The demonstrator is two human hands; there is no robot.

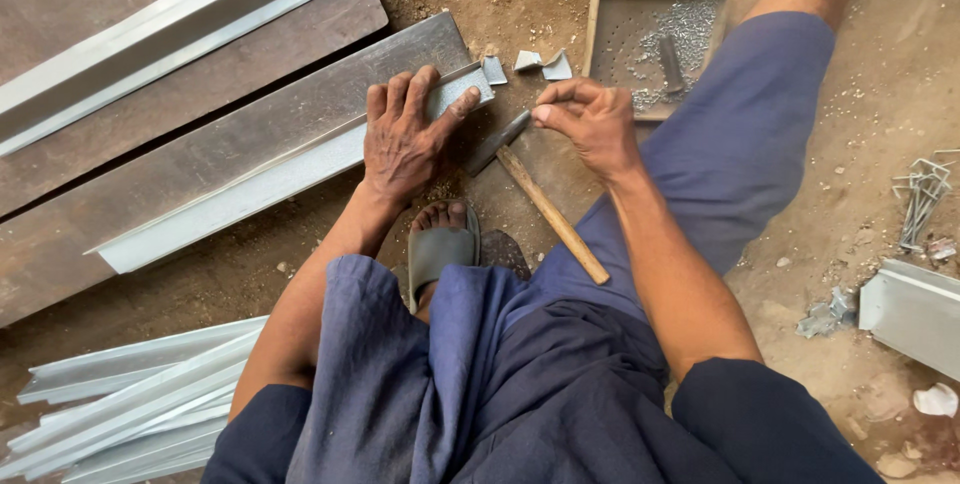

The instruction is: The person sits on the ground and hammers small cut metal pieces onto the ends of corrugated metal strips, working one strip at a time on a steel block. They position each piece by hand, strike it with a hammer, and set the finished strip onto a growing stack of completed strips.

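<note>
- Far left, bottom: a stack of bent metal strips (130, 394) lying on the dirt ground (880, 114), ends fanned toward the lower left corner.
- Upper left: a long folded metal channel (160, 29) resting on a rusty steel plate (340, 4).
- Centre left: a second angle strip (290, 169) lies along a dark steel bar (250, 124), its cut end pointing up and right.
- Left hand (403, 139) pressed flat on that strip near its end, fingers spread, thumb stretched toward the tip; palm down, not closed round anything.
- Below the hand: a foot in a grey sandal (440, 249).
- Centre: a hammer (535, 194) with a wooden handle lies on the ground, head just beside the left thumb, handle running down and right.
- Right hand (590, 124) hovers over the hammer head, fingertips pinched together; whatever is pinched is too small to make out.
- Above the hands: small metal offcuts (543, 64).
- Right of centre: a shallow square tray (610, 39) holding small nails and a dark punch-like tool.
- Far right: bent wire pieces (922, 199) and a flat metal piece (915, 309).
</note>
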